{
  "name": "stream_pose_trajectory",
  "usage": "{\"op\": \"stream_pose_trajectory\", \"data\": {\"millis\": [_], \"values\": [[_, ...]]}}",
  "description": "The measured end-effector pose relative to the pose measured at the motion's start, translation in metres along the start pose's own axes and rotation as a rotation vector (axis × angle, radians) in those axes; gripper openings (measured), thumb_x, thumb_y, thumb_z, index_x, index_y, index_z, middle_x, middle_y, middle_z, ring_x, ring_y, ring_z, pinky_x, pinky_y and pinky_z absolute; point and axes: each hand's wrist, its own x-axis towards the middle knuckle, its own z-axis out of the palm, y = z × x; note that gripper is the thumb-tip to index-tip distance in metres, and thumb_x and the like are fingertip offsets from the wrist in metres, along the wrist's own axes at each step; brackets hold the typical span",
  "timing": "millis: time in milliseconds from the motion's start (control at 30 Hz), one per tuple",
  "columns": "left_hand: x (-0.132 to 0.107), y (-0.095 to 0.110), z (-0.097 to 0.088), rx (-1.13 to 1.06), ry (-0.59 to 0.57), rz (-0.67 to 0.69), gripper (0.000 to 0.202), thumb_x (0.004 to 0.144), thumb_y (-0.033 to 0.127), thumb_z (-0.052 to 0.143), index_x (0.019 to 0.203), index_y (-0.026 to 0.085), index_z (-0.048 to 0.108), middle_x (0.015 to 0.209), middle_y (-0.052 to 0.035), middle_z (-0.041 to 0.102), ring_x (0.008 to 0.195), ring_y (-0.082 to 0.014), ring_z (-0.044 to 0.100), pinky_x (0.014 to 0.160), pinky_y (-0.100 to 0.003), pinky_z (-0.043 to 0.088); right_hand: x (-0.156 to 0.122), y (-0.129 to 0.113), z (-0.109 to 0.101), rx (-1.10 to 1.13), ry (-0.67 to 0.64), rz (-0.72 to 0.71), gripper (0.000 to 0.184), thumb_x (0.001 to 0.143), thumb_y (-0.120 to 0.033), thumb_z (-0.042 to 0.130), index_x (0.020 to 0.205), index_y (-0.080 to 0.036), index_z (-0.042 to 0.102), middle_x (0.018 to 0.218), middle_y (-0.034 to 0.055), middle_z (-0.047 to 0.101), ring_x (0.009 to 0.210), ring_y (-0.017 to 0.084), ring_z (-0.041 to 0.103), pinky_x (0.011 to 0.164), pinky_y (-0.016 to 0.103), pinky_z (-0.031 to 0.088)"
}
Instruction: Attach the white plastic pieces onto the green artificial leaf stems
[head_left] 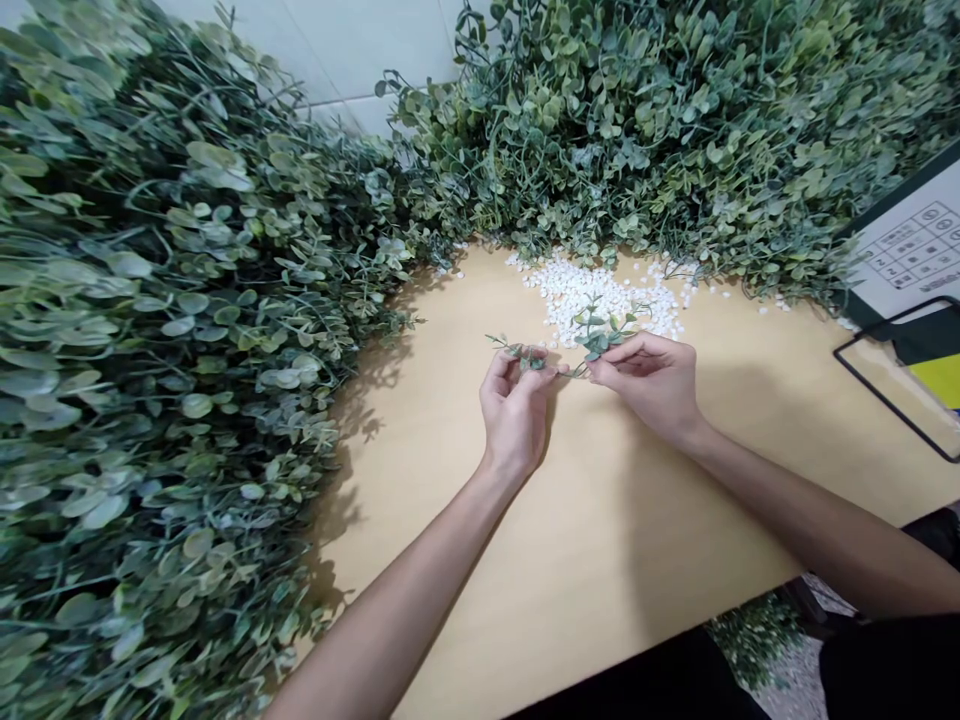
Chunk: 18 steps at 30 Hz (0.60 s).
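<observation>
My left hand (517,405) is closed on the stem end of an artificial leaf sprig, and small green leaves poke out above its fingers. Opposite it, my right hand (654,378) pinches the same sprig or one touching it; I cannot tell whether they are a single piece. Its leafy top (598,335) stands up at the right fingertips, with a thin stem running between the two hands. Just beyond the hands lies a scattered heap of small white plastic pieces (577,290), partly behind the leaves.
Thick piles of artificial foliage line the left side (172,330) and the back (637,120) of the wooden table (465,600). At the right are a printed box (911,250) and a black wire frame (892,410) near a yellow patch. More greenery (754,635) shows below the table edge.
</observation>
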Motion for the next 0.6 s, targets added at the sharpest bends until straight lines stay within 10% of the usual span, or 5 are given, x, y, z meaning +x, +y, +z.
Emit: {"op": "stream_pose_trajectory", "data": {"millis": [167, 400, 600], "values": [[0.001, 0.002, -0.004, -0.039, -0.095, -0.119, 0.032, 0.065, 0.007, 0.072, 0.093, 0.02, 0.061, 0.094, -0.0009, 0.064, 0.082, -0.0125, 0.063, 0.074, -0.026, 0.055, 0.004, -0.004, -0.007, 0.049, -0.12, -0.08, 0.015, 0.072, -0.03, 0.09, 0.072, -0.022, 0.077, 0.079, 0.0043, 0.08, 0.072, 0.021, 0.075, 0.069, 0.036, 0.065], [0.002, 0.008, -0.006, -0.06, -0.207, -0.286, 0.032, 0.062, 0.01, 0.069, 0.093, 0.017, 0.073, 0.093, -0.0057, 0.065, 0.075, -0.0138, 0.059, 0.053, -0.022, 0.044, 0.039, -0.004, -0.028, 0.226, 0.167, 0.033, 0.027, 0.075, -0.042, 0.091, 0.081, -0.022, 0.074, 0.075, 0.0012, 0.074, 0.063, 0.014, 0.067, 0.059, 0.028, 0.061], [-0.003, 0.01, -0.004, 0.065, -0.375, -0.389, 0.032, 0.078, 0.037, 0.086, 0.097, 0.013, 0.077, 0.089, -0.0096, 0.069, 0.066, -0.0121, 0.057, 0.046, -0.021, 0.036, 0.039, 0.002, -0.028, 0.236, 0.007, 0.097, 0.034, 0.074, -0.048, 0.091, 0.088, -0.022, 0.075, 0.079, -0.0003, 0.07, 0.061, 0.012, 0.064, 0.057, 0.026, 0.058]]}}
